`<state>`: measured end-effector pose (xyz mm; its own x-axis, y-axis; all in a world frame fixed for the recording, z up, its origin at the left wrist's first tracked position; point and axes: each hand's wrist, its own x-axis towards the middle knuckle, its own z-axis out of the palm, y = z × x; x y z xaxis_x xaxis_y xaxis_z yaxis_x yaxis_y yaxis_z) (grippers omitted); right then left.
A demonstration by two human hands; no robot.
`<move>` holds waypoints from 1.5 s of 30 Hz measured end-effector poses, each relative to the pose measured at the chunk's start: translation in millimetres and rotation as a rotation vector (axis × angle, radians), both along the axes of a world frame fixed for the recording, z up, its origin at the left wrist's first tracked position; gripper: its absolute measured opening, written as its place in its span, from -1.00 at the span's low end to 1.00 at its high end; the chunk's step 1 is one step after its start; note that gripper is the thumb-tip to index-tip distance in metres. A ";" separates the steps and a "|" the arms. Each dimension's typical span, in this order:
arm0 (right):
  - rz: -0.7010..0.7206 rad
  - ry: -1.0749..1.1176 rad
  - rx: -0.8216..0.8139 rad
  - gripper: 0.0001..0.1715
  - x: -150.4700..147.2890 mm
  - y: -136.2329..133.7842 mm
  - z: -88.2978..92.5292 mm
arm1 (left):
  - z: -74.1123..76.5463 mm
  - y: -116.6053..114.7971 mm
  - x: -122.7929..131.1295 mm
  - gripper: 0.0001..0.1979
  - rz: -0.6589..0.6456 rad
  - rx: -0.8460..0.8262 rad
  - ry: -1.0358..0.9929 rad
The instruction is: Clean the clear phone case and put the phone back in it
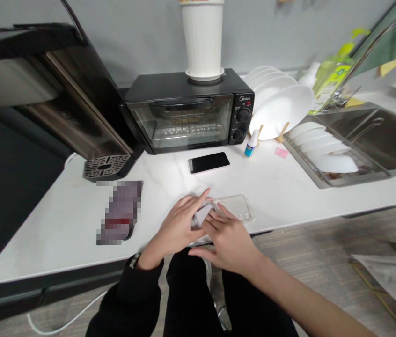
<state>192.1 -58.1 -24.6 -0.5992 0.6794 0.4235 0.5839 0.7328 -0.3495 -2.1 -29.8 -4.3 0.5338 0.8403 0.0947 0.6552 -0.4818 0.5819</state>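
A clear phone case [237,206] lies at the front edge of the white counter [289,187]. My left hand [179,224] and my right hand [228,238] meet over its left end. Both pinch a small grey cloth or wipe [201,214] that is pressed against the case. A black phone [208,162] lies face up a little farther back, apart from both hands.
A black toaster oven [187,112] stands at the back with a white ribbed cup [203,37] on top. A small dropper bottle [251,145], a pink packet [281,152], white plates [282,107] in a rack, a sink [377,135] and a blurred dark object [119,213] are nearby.
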 end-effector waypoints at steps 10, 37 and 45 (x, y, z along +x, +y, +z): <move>-0.267 -0.104 0.037 -0.62 72.6 -5.0 3.7 | -2.3 2.0 2.8 0.09 -0.008 -0.001 0.014; -0.123 -0.076 -0.082 -0.61 63.9 -15.1 11.1 | -0.8 0.0 0.5 0.11 0.039 -0.010 0.007; -0.205 -0.054 0.057 -0.29 -0.4 -3.3 -4.7 | -4.7 2.7 2.0 0.03 0.038 0.009 0.016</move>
